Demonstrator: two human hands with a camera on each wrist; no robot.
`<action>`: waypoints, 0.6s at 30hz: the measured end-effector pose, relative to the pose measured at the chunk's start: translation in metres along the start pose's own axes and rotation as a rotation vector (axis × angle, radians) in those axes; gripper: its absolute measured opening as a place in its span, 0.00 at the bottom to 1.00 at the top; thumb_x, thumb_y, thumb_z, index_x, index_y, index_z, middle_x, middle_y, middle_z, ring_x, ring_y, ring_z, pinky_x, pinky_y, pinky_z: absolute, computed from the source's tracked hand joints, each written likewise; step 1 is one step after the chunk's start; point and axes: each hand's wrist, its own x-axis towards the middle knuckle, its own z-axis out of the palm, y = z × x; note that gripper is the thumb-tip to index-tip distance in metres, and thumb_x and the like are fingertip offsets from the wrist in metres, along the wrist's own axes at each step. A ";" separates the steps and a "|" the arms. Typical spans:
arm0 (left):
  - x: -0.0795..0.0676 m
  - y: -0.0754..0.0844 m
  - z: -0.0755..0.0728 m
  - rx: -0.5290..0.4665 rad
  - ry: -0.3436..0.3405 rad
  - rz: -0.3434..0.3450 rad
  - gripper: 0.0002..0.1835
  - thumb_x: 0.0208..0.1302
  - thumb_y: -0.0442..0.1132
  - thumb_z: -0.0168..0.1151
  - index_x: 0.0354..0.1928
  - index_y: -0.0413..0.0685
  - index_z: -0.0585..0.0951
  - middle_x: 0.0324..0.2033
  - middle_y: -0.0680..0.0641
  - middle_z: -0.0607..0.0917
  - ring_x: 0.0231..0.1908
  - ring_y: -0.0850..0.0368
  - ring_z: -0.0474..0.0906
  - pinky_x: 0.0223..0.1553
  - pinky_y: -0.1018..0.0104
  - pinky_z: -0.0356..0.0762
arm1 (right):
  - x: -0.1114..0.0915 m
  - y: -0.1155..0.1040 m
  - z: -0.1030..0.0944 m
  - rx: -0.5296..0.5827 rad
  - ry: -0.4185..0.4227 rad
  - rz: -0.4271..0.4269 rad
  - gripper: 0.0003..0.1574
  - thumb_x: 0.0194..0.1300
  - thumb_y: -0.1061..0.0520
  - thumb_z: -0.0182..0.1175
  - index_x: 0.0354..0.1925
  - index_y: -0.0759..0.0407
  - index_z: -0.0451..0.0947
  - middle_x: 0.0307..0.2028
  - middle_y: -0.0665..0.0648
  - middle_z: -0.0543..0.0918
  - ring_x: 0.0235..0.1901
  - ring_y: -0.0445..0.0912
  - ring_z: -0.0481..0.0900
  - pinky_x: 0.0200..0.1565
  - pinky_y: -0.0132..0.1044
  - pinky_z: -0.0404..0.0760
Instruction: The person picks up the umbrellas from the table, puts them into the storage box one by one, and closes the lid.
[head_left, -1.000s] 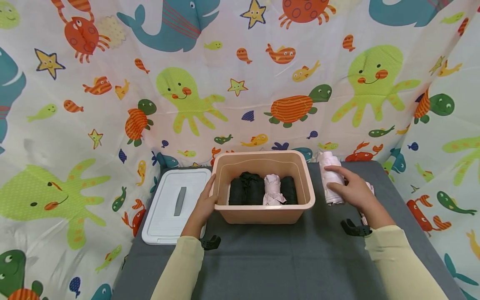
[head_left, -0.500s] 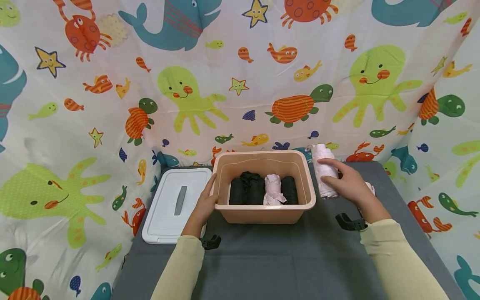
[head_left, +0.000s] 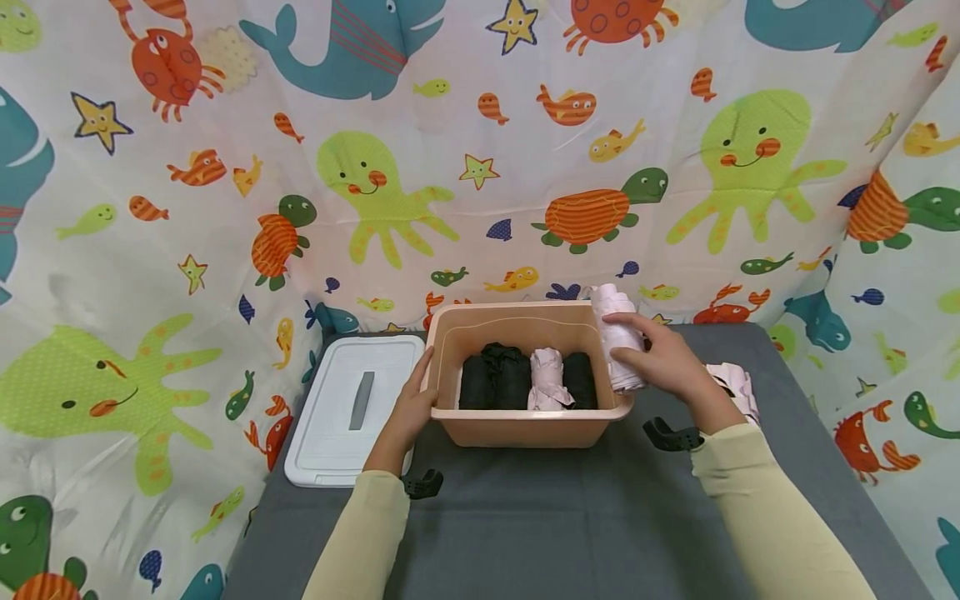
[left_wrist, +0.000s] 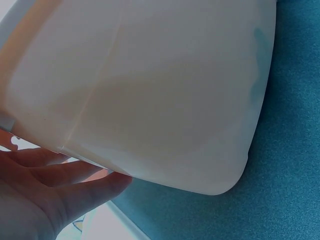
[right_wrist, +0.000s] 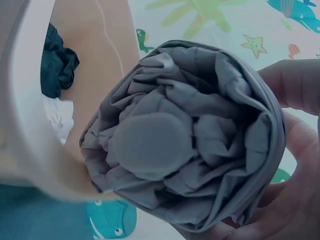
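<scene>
A folded pale pink umbrella (head_left: 618, 337) is gripped in my right hand (head_left: 663, 358), tilted above the right rim of the peach plastic bin (head_left: 517, 429). In the right wrist view, fabric folds surround the oval end cap (right_wrist: 154, 142) of the umbrella, with thumb and fingers around its side. Inside the bin lie black rolled bundles (head_left: 495, 379) and a pale pink bundle (head_left: 547, 379), side by side. My left hand (head_left: 405, 412) rests against the bin's left side. In the left wrist view, its fingers (left_wrist: 90, 192) extend along the bin's outer wall.
A white lid (head_left: 322, 425) with a grey handle lies left of the bin. Another pink folded item (head_left: 735, 387), marked with black, lies to the right, partly behind my right wrist. A sea-animal curtain (head_left: 510, 167) hangs behind the grey-covered table (head_left: 517, 525).
My right hand has lifted the pink umbrella and carried it left, from the table to the bin's right rim. The pink item behind it is more visible. My left hand stays put.
</scene>
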 end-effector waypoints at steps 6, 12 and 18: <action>0.002 0.000 -0.001 -0.012 -0.019 -0.023 0.44 0.59 0.32 0.46 0.71 0.87 0.53 0.76 0.55 0.51 0.72 0.41 0.55 0.62 0.38 0.66 | 0.009 -0.007 0.010 -0.018 -0.029 -0.021 0.33 0.64 0.49 0.58 0.67 0.43 0.67 0.64 0.68 0.68 0.49 0.62 0.75 0.41 0.48 0.82; 0.004 0.002 -0.003 0.002 -0.046 -0.037 0.44 0.60 0.30 0.45 0.75 0.77 0.50 0.77 0.51 0.48 0.73 0.38 0.52 0.61 0.36 0.66 | 0.016 -0.012 0.019 -0.036 -0.069 -0.041 0.33 0.64 0.49 0.59 0.67 0.42 0.67 0.65 0.67 0.67 0.49 0.62 0.76 0.41 0.50 0.82; 0.004 0.001 -0.003 -0.003 -0.039 -0.033 0.44 0.59 0.30 0.45 0.74 0.79 0.51 0.77 0.53 0.49 0.73 0.39 0.52 0.63 0.36 0.64 | 0.024 -0.015 0.027 -0.060 -0.103 -0.041 0.32 0.64 0.49 0.59 0.66 0.41 0.67 0.65 0.67 0.67 0.45 0.60 0.78 0.37 0.44 0.82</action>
